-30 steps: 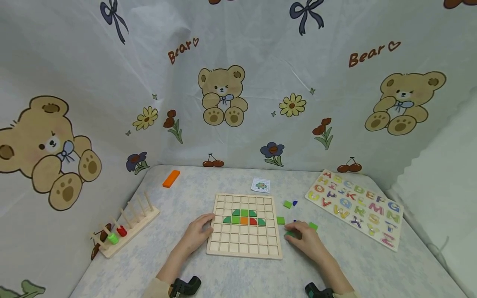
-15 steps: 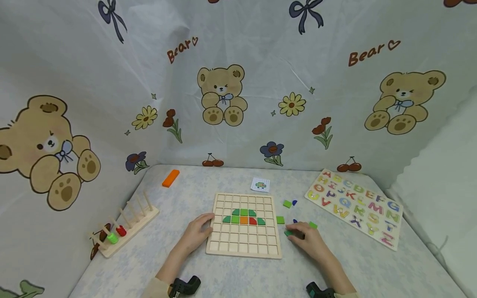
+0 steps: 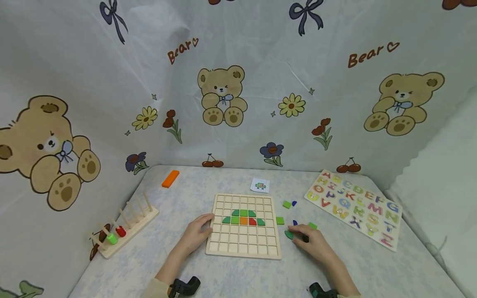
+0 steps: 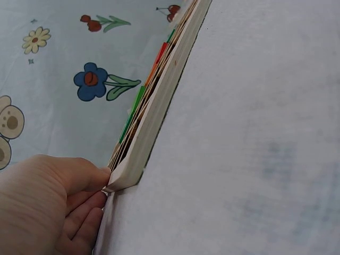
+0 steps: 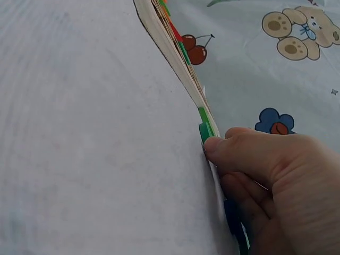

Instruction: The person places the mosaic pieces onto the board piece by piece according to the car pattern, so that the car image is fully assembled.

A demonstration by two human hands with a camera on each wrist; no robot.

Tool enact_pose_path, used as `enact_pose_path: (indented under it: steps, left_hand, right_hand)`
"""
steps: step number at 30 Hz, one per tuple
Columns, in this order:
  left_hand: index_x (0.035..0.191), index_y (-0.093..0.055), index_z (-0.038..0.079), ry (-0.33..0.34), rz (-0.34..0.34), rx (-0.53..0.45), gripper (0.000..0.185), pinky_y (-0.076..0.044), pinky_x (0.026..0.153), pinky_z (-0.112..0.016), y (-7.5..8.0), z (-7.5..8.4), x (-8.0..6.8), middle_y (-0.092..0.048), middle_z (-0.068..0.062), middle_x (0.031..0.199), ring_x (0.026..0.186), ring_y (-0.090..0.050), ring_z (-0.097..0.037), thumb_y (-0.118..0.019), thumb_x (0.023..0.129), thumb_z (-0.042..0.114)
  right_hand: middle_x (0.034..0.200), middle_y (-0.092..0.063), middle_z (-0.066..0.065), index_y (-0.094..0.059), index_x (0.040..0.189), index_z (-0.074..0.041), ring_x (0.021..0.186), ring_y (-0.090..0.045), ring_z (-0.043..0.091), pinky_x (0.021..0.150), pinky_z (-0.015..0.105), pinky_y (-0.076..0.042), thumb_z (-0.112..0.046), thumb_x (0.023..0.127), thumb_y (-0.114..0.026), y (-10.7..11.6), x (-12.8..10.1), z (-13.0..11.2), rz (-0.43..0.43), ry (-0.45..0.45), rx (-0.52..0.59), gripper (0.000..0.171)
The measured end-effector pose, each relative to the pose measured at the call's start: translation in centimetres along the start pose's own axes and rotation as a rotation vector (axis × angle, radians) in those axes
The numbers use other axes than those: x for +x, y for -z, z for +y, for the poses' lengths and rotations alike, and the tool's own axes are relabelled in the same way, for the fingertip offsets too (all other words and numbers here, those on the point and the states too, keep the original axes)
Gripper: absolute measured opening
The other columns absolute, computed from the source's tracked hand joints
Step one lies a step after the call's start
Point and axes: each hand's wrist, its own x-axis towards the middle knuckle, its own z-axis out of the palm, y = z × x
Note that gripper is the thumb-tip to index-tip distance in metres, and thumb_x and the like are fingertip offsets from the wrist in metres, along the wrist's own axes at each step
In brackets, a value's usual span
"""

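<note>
A wooden grid board [image 3: 244,246] lies mid-table, with green, orange and red tiles [image 3: 244,221] set in a domed pattern. My left hand [image 3: 196,233] grips its left edge, thumb on the rim and fingers curled below, as the left wrist view shows. To the right of the board, my right hand [image 3: 314,243] pinches a rounded dark green piece [image 3: 288,234] between thumb and index fingertips. This green piece [image 5: 204,132] is at the thumb tip in the right wrist view. A dark blue piece [image 5: 232,215] shows beneath the curled fingers there.
Loose green squares [image 3: 280,221] and blue half-rounds [image 3: 294,203] lie right of the board. A small pattern card [image 3: 260,185] is behind it. An alphabet board [image 3: 357,207] sits at the right, a peg stand [image 3: 130,231] at the left, an orange block [image 3: 170,179] at the back left.
My right hand has shifted slightly to the right and nearer to me, so more of the dark green piece and a blue half-round shows. The left hand has stayed on the board.
</note>
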Motion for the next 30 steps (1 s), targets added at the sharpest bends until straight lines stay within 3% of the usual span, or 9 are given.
enact_pose_path:
  steps: [15,25,30]
  left_hand:
    - [0.134,-0.053,0.003,0.006,0.007,-0.01,0.045,-0.037,0.103,-0.046,0.0,-0.1,-0.1,-0.048,-0.012,0.137,0.128,-0.042,-0.029,-0.061,0.09,0.008]
    - [0.134,-0.052,0.003,0.005,0.0,-0.021,0.044,-0.037,0.103,-0.047,0.0,0.0,-0.2,-0.048,-0.011,0.138,0.129,-0.041,-0.029,-0.062,0.091,0.008]
    - [0.135,-0.052,0.004,0.003,0.001,-0.014,0.045,-0.037,0.103,-0.046,0.0,-0.2,0.0,-0.047,-0.011,0.138,0.129,-0.041,-0.029,-0.061,0.091,0.008]
  right_hand:
    - [0.104,-0.067,-0.005,-0.07,0.109,-0.01,0.1,-0.061,0.019,0.086,0.039,-0.051,-0.001,0.076,-0.077,-0.7,0.0,-0.1,0.088,0.017,-0.012,0.035]
    - [0.106,-0.066,-0.003,-0.069,0.113,-0.011,0.095,-0.06,0.015,0.081,0.034,-0.051,-0.006,0.081,-0.073,-0.1,0.2,-1.0,0.095,-0.11,0.04,0.033]
    - [0.105,-0.067,0.002,-0.068,0.112,-0.005,0.094,-0.061,0.021,0.081,0.04,-0.052,-0.004,0.08,-0.073,1.0,0.7,-1.5,0.131,-0.02,0.028,0.032]
